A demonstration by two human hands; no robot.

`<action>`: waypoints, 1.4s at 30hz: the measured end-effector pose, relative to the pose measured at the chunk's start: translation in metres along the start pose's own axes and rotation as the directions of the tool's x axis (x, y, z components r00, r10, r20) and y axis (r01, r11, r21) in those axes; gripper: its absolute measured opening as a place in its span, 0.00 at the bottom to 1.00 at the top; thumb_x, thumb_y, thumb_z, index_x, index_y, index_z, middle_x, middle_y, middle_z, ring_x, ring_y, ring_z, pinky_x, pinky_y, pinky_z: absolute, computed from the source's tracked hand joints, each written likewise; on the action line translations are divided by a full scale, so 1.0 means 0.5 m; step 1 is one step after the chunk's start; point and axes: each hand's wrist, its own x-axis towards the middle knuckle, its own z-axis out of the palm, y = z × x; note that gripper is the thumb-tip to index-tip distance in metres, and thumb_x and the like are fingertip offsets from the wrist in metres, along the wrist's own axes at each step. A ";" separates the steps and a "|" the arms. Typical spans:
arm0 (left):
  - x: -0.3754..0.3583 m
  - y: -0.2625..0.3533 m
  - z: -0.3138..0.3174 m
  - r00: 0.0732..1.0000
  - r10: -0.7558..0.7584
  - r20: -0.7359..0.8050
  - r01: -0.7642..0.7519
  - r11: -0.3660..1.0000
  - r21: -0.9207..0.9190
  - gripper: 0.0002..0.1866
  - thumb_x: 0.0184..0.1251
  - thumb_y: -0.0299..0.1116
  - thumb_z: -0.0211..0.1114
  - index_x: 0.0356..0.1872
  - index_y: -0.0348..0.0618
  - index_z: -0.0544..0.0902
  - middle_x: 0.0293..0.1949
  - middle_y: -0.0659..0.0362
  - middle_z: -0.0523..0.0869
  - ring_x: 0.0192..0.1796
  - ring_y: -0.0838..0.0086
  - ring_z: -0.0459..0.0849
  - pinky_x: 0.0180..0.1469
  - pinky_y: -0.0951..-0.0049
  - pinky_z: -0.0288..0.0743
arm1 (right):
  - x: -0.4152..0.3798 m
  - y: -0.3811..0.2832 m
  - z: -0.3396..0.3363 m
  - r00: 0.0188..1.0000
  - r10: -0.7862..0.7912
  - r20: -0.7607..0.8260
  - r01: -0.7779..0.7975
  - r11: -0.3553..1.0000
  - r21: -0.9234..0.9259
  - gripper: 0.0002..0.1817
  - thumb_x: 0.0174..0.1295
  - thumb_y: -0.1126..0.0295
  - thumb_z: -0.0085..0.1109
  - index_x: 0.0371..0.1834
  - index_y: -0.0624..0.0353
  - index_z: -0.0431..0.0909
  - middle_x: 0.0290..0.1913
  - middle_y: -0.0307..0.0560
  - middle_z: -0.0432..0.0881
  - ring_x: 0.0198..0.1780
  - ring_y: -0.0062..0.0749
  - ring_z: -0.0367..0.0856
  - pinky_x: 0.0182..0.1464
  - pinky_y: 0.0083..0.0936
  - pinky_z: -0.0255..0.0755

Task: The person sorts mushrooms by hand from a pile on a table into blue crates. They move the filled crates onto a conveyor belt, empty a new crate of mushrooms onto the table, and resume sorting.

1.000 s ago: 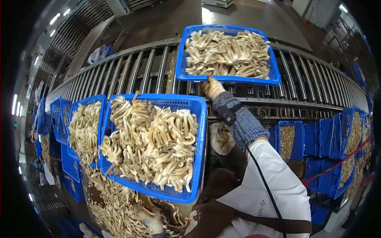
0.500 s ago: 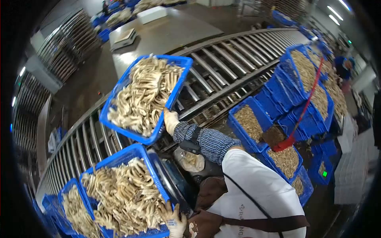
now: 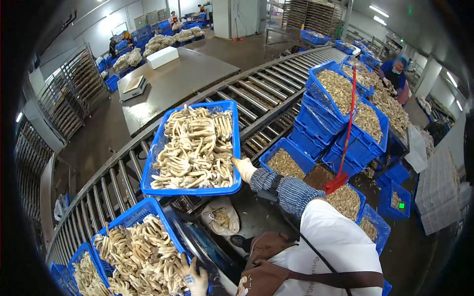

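Observation:
A blue plastic crate (image 3: 236, 143) full of long pale mushrooms (image 3: 197, 143) sits over the roller conveyor (image 3: 256, 96). My right hand (image 3: 244, 169), in a whitish glove below a blue knitted sleeve, is closed on the crate's right rim; part of its fingers is hidden. My left hand (image 3: 196, 278), also gloved, lies with fingers apart at the right edge of a second blue crate (image 3: 165, 222), touching its rim. That crate holds more mushrooms (image 3: 140, 254) and stands lower left of the first. A device is strapped to my right wrist.
A scale (image 3: 134, 88) and a white box (image 3: 163, 57) rest on a metal table (image 3: 182, 79). Right of me are stacked blue crates (image 3: 316, 113) of small pieces and a red long-handled tool (image 3: 347, 133). A co-worker (image 3: 395, 74) stands beyond. A sack (image 3: 222, 217) is below.
My view has swung, showing more of the room's far end. The crate at my right hand now appears turned and squarer to me. Both hands stay at their crates; my left fingers look more spread.

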 end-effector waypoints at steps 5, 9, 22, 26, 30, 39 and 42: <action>0.007 0.036 -0.021 0.995 0.046 -0.084 -0.040 0.997 0.071 0.22 0.68 0.39 0.59 0.62 0.48 0.78 0.63 0.43 0.77 0.66 0.48 0.71 0.71 0.55 0.60 | 0.050 0.057 -0.107 0.994 -0.039 0.100 0.033 0.997 0.066 0.17 0.60 0.63 0.66 0.44 0.68 0.83 0.37 0.49 0.86 0.32 0.33 0.82 0.35 0.34 0.78; 0.052 0.040 -0.030 0.938 0.248 -0.241 -0.169 0.938 0.304 0.20 0.68 0.38 0.59 0.59 0.44 0.80 0.61 0.44 0.78 0.64 0.47 0.72 0.69 0.52 0.61 | 0.056 0.020 -0.167 0.987 0.050 0.152 -0.071 0.988 0.136 0.16 0.62 0.67 0.64 0.46 0.70 0.81 0.39 0.52 0.86 0.35 0.35 0.85 0.38 0.35 0.81; 0.239 0.184 0.010 0.959 0.084 -0.271 0.035 0.913 0.406 0.34 0.54 0.30 0.68 0.65 0.41 0.69 0.71 0.37 0.62 0.74 0.40 0.56 0.74 0.43 0.48 | 0.078 0.041 -0.080 0.992 0.036 0.117 -0.077 0.927 0.368 0.18 0.66 0.66 0.62 0.52 0.68 0.76 0.44 0.47 0.83 0.40 0.32 0.81 0.46 0.30 0.77; 0.203 0.174 0.030 0.950 -0.041 -0.309 0.164 0.908 0.385 0.38 0.54 0.31 0.68 0.68 0.41 0.66 0.72 0.36 0.58 0.75 0.39 0.52 0.75 0.42 0.47 | 0.095 0.057 0.019 0.988 0.027 0.152 -0.093 0.890 0.447 0.18 0.70 0.63 0.58 0.54 0.67 0.75 0.46 0.43 0.81 0.43 0.28 0.78 0.49 0.28 0.74; 0.152 0.144 0.066 0.894 -0.273 -0.356 0.407 0.827 0.387 0.43 0.53 0.34 0.68 0.73 0.41 0.61 0.73 0.35 0.56 0.75 0.38 0.51 0.75 0.41 0.45 | 0.145 0.116 0.110 0.912 0.027 0.409 -0.193 0.909 0.370 0.19 0.71 0.60 0.57 0.56 0.63 0.75 0.46 0.41 0.81 0.44 0.27 0.77 0.50 0.28 0.73; 0.147 0.136 0.066 0.867 -0.338 -0.366 0.473 0.789 0.392 0.44 0.51 0.35 0.70 0.73 0.42 0.61 0.72 0.35 0.59 0.74 0.38 0.56 0.75 0.42 0.48 | 0.211 0.079 0.373 0.566 0.256 0.784 -0.631 0.746 0.212 0.15 0.74 0.68 0.51 0.60 0.61 0.69 0.55 0.53 0.80 0.54 0.45 0.81 0.55 0.46 0.78; 0.141 0.128 0.068 0.864 -0.297 -0.407 0.439 0.840 0.320 0.41 0.49 0.34 0.71 0.69 0.41 0.66 0.69 0.33 0.63 0.71 0.38 0.60 0.73 0.43 0.52 | 0.132 0.054 0.455 0.566 0.290 0.772 -0.699 0.664 0.264 0.14 0.74 0.67 0.51 0.58 0.60 0.70 0.55 0.55 0.80 0.55 0.47 0.80 0.58 0.53 0.75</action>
